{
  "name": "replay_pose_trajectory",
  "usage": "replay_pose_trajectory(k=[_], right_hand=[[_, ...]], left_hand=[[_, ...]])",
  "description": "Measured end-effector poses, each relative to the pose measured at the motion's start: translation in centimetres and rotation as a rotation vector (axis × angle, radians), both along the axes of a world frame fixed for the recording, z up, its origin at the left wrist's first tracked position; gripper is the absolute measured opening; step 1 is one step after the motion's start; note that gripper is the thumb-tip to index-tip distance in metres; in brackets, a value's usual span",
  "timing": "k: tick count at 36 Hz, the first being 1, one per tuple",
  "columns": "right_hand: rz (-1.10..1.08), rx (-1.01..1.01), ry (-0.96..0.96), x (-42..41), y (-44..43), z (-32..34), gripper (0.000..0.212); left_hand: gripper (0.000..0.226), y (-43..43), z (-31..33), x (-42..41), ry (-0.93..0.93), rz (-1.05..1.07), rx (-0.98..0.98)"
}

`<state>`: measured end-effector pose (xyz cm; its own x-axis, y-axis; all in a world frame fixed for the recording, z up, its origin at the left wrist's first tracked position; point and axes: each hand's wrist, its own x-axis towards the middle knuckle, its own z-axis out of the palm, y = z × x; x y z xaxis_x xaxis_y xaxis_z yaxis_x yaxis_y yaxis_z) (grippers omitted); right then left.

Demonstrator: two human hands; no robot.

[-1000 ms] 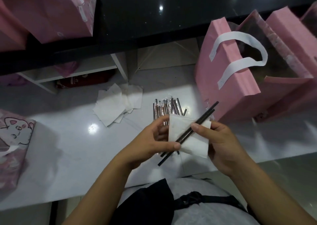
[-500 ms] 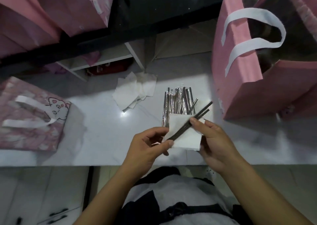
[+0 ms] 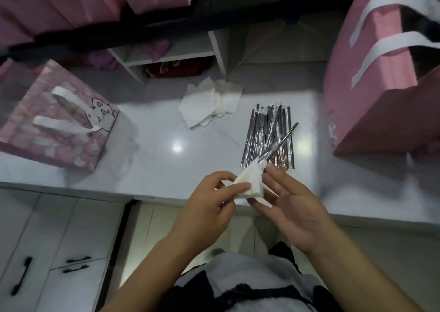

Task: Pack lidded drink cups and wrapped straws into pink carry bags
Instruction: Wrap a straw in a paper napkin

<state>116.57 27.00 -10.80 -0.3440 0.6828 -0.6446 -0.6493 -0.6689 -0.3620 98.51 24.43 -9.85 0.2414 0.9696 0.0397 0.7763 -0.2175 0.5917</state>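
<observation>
My left hand (image 3: 209, 200) and my right hand (image 3: 292, 207) together hold a white napkin (image 3: 247, 183) folded around two wrapped straws (image 3: 278, 142), whose dark tips stick out up and to the right. A pile of silver-wrapped straws (image 3: 262, 135) lies on the white counter (image 3: 154, 159) just beyond my hands. An open pink carry bag (image 3: 371, 90) with white handles stands at the right. A second pink bag with a cat print (image 3: 54, 121) lies at the left. No drink cup is visible.
A loose stack of white napkins (image 3: 212, 102) lies behind the straw pile. More pink bags (image 3: 78, 0) sit on the dark upper ledge at top left. White shelving (image 3: 171, 54) runs under that ledge. Drawers with black handles (image 3: 76, 261) are below the counter.
The napkin has been folded over the two straws, covering their lower part. The view has tilted down and back, so the counter edge and drawers now show.
</observation>
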Motion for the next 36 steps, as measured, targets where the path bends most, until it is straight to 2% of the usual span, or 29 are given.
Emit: replay_pose_trajectory(k=[2, 6, 9, 12, 14, 16, 18, 26, 30, 36], right_hand=[[0.005, 0.025, -0.095, -1.5, -1.0, 0.4, 0.054], [0.027, 0.083, -0.322, -6.5, -3.2, 1.1, 0.046], [0.02, 0.145, -0.424, -11.4, -4.9, 1.6, 0.042], [0.058, 0.259, -0.508, -16.3, -6.7, 2.1, 0.037], [0.103, 0.349, -0.557, -19.4, -7.8, 2.5, 0.037], [0.168, 0.448, -0.569, -22.6, -8.7, 3.0, 0.036], [0.24, 0.528, -0.576, -25.8, -9.7, 3.4, 0.037], [0.44, 0.672, -0.565, -35.7, -11.2, 6.0, 0.038], [0.658, 0.764, -0.571, -39.0, -10.4, 7.6, 0.022], [0.721, 0.917, -0.607, -44.0, -6.7, 10.5, 0.011]], left_hand=[[0.041, -0.8, -0.4, -1.1, 0.029, -0.054, -0.029], [0.045, -3.1, -0.6, -4.9, 0.034, -0.087, -0.113], [0.049, -5.6, 0.2, -8.9, -0.063, -0.095, -0.218], [0.036, -8.5, 0.8, -13.6, -0.29, 0.001, -0.256], [0.022, -10.4, 1.4, -16.7, -0.567, 0.173, -0.324], [0.024, -12.0, 1.7, -19.5, -0.864, 0.376, -0.37], [0.029, -13.3, 1.9, -22.5, -0.999, 0.486, -0.357], [0.028, -16.3, 2.7, -32.1, -1.192, 0.578, -0.214], [0.03, -16.2, 3.4, -35.2, -1.216, 0.593, -0.144], [0.033, -13.3, 5.1, -39.4, -1.278, 0.592, -0.023]])
